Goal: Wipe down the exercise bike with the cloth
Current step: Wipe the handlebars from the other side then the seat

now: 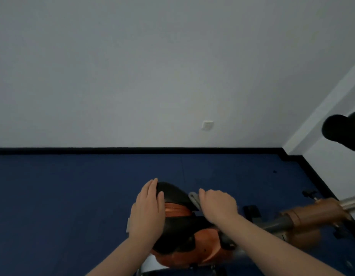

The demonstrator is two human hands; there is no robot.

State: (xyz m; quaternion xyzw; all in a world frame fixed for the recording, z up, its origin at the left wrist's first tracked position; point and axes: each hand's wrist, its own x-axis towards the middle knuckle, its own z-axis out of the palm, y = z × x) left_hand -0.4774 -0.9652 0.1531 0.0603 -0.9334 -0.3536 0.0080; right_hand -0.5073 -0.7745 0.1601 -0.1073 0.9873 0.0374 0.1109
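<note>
The exercise bike (208,244) fills the lower middle, with an orange body and a black and orange saddle (173,196). My left hand (147,212) lies flat against the saddle's left side, fingers together. My right hand (217,204) presses a grey cloth (193,199) onto the saddle's right edge; only a small fold of the cloth shows past my fingers. The bike's frame runs right to an orange post clamp (312,214) and a silver tube (352,203). A black handlebar grip (340,128) pokes in at the right edge.
Dark blue floor (63,196) stretches left and behind the bike. A pale wall (152,66) with a black skirting (132,150) and a white wall socket (207,125) stands behind. A wall corner (312,126) juts out at the right.
</note>
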